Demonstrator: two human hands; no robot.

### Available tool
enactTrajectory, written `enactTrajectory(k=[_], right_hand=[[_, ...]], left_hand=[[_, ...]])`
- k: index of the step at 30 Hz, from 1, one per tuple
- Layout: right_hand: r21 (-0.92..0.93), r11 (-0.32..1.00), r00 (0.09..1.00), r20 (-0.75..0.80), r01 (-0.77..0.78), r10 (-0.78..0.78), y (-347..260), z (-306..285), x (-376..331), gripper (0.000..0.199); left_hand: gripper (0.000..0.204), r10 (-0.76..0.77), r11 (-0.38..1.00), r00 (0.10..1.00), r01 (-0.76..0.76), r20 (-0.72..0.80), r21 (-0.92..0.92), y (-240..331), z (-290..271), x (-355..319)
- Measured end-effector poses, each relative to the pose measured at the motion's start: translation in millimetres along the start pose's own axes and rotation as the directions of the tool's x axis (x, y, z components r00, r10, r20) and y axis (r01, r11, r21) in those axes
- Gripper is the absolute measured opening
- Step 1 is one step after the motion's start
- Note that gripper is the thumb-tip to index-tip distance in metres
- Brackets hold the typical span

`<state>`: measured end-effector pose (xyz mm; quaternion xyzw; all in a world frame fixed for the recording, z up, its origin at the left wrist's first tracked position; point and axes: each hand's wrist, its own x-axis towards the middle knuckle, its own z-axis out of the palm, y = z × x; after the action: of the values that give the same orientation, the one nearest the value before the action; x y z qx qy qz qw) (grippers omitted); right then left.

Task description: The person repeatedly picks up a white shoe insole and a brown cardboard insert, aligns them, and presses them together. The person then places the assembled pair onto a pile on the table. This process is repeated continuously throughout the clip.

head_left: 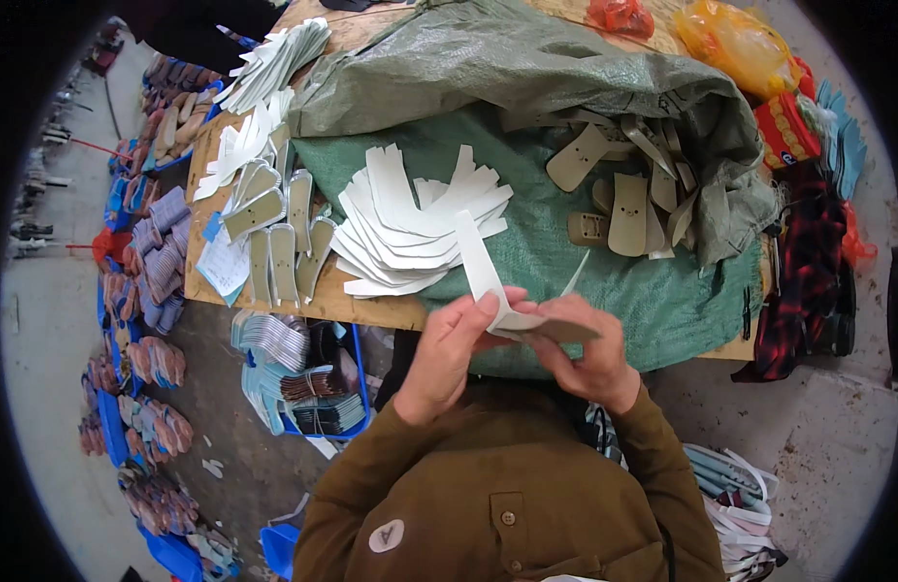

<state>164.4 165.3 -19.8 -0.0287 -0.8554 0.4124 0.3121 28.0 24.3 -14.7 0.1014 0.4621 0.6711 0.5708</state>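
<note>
My left hand (444, 347) pinches a white curved strip (476, 254) between thumb and fingers. The strip lies against the edge of a tan shoe-sole board (570, 330), and its other end sticks up beyond the board. My right hand (599, 351) is closed round that board from the right; some of its fingers are hidden beneath. Just beyond my hands, a fanned pile of white strips (386, 247) lies on a green woven sheet (526, 194). Several bare tan boards (628, 215) with small holes are heaped at the far right. Boards with white edging (298, 209) stand grouped at the left.
A grey-green woven sack (449, 78) is bunched across the back of the wooden table (371, 308). Plastic bags (735, 44) sit at the far right. Below the table's left side is a blue crate (361, 388) with bundled pieces. Bundled strips (735, 514) lie on the right.
</note>
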Motion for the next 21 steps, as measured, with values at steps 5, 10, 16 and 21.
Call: enactTrajectory(k=[5,10,16,21], right_hand=[[-0.195,0.968,0.987,0.020,0.161,-0.160,-10.0,-1.7,-4.5,0.037],[-0.264,0.951,0.986,0.078,0.162,-0.147,-15.9,0.2,-11.7,0.027],[-0.287,0.952,0.994,0.028,0.105,-0.102,-15.1,11.6,-15.0,0.027],[-0.313,0.946,0.996,0.012,0.084,-0.084,-13.5,19.5,-13.6,0.027]], left_hand=[[0.021,0.289,0.828,0.955,-0.213,-0.069,0.518,32.7,-2.7,-5.3],[0.016,0.533,0.357,0.843,-0.305,0.076,0.883,34.2,5.3,-22.6],[0.010,0.595,0.160,0.761,-0.426,0.257,0.891,27.4,22.7,-33.4],[0.019,0.556,0.196,0.795,-0.408,0.242,0.892,22.6,19.9,-37.1]])
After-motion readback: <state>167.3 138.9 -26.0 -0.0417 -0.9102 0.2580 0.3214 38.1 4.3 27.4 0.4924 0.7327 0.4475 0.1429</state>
